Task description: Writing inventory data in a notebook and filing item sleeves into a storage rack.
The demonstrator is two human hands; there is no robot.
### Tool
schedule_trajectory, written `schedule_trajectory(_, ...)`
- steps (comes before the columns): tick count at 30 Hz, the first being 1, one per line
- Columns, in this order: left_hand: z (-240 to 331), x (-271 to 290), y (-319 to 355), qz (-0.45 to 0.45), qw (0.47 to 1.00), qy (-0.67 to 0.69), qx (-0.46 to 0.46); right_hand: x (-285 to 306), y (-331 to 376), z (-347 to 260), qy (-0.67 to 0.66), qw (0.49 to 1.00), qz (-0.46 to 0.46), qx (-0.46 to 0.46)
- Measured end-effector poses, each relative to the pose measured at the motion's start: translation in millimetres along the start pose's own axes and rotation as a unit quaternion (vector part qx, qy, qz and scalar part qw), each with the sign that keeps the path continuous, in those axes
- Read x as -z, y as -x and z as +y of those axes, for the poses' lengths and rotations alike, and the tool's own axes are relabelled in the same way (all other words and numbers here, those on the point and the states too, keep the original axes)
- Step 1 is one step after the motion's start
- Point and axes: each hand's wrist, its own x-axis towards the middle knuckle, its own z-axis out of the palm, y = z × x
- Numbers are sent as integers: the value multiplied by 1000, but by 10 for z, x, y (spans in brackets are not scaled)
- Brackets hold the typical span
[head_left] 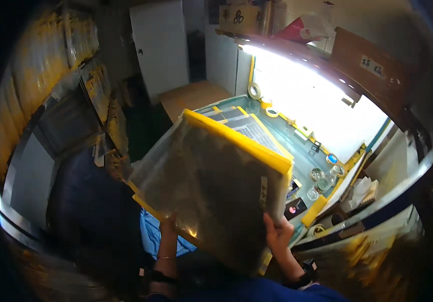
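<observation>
Both my hands grip a large dark panel with yellow-taped edges (pixel 201 176), which looks wrapped in glossy clear plastic. It is tilted in front of me, its far yellow edge raised over a glass-topped table (pixel 299 143). My left hand (pixel 168 226) holds the near left edge, its fingers mostly hidden by the panel. My right hand (pixel 279 233) pinches the right edge, close to a small pale label. Behind the panel, other yellow-edged sheets (pixel 249 128) lie on the table. A blue cloth (pixel 151 236) shows below, beside my left forearm.
A bright lit panel (pixel 317 90) stands behind the table. Tape rolls (pixel 272 112) and glass jars (pixel 322 184) line its far and right sides. Above hangs a shelf with a brown box (pixel 367 63). Racks of yellow-edged sleeves (pixel 40 75) fill the left, near a white door (pixel 160 48).
</observation>
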Motion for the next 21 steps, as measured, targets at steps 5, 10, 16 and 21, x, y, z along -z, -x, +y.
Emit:
schedule_trajectory(5, 1000, -536, -647, -19, 974, 226, -1, -256, -830, 218, -62, 993, 97, 4)
schedule_trajectory(10, 1896, -1480, -904, -209, 931, 286, -91, -349, -1892, 625, -162, 970, 174, -47)
schedule_trajectory(16, 453, -2020, -430, -403, 860, 169, 263, -524, -1633, 1040, 208, 967, 148, 20)
schedule_trajectory(21, -245, -2041, 261, -383, 860, -49, 333, -554, -312, 1086, -68, 981, -113, -142)
